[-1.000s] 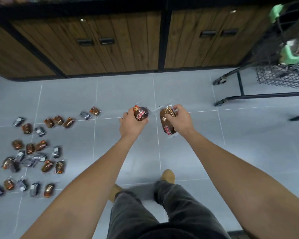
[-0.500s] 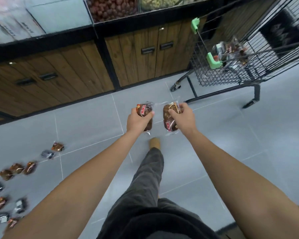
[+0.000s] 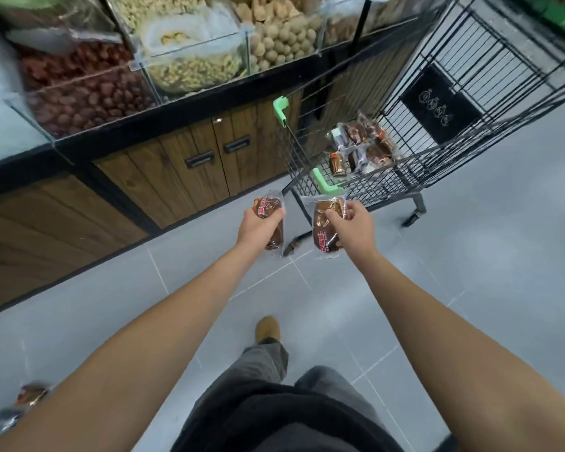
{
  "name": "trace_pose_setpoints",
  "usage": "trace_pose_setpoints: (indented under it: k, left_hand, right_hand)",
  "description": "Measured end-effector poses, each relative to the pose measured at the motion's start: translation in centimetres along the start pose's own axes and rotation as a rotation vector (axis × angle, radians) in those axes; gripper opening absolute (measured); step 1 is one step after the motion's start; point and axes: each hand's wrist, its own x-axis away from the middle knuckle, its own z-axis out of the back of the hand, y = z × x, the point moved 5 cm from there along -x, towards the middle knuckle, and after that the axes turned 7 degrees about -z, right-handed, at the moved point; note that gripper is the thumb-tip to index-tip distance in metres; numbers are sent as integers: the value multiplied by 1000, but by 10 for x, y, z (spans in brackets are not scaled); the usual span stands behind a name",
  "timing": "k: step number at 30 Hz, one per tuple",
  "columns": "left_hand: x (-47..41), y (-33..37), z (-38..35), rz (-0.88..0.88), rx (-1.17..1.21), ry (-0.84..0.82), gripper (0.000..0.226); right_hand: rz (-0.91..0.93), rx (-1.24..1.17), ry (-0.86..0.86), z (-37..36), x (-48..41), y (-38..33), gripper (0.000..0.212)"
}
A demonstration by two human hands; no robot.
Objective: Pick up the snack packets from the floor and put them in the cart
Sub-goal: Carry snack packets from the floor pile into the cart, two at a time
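Note:
My left hand (image 3: 258,228) grips a brown snack packet (image 3: 269,208) in clear wrap with a red label. My right hand (image 3: 353,226) grips a second brown snack packet (image 3: 323,233) of the same kind. Both hands are held out in front of me, just short of the near corner of the black wire cart (image 3: 437,119), which has green corner guards. Several snack packets (image 3: 361,148) lie in the cart's basket. A couple of loose packets (image 3: 26,398) show blurred on the floor at the bottom left.
A shelf unit with wooden cabinet doors (image 3: 209,161) runs along the left, topped by clear bins of nuts and dried fruit (image 3: 183,53). The floor is grey tile (image 3: 470,272). My legs and one tan shoe (image 3: 268,329) are below the hands.
The view has swung right and up, so the cart is much closer and the pile of floor packets has slid out at the bottom left. Both hands still hold their packets.

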Motion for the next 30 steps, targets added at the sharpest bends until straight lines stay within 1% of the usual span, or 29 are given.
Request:
trace_pose_setpoints:
  k: [2, 4, 6, 9, 12, 13, 16, 17, 19, 23, 28, 30]
  left_hand:
    - [-19, 25, -15, -16, -2, -27, 64]
    - [-36, 42, -31, -16, 1, -51, 52]
    - [-49, 59, -47, -24, 2, -64, 49]
    - [-67, 84, -74, -32, -13, -74, 43]
    - [-86, 101, -100, -29, -10, -69, 29]
    - [-95, 106, -109, -28, -12, -65, 33]
    - [-124, 125, -140, -20, -15, -68, 56]
    - [-135, 131, -151, -13, -10, -63, 58]
    - [-156, 144, -171, 0, 8, -46, 59]
    - [-197, 165, -207, 36, -3, 11, 54]
    - [-229, 173, -248, 152, -17, 118, 47]
    - [-242, 167, -265, 203, -8, 135, 57]
  right_hand:
    - [3, -2, 24, 8, -23, -10, 19]
    - [-5, -1, 39, 15, -45, -18, 25]
    - [-18, -34, 48, 22, -66, -23, 29]
    - [-26, -114, 59, 34, -100, -33, 19]
    - [-24, -122, 40, 45, -132, -43, 17]
    - [-21, -120, 37, 50, -146, -46, 16]
    - [-5, -99, 16, 65, -192, -55, 15]
    - [-4, -101, -10, 69, -209, -57, 14]
    - [-16, -90, -61, 78, -242, -61, 12]
    - [-57, -11, -111, 93, -317, -62, 13]
    - [-116, 84, -189, 107, -394, -55, 19]
    - [-121, 124, -206, 111, -424, -50, 22]
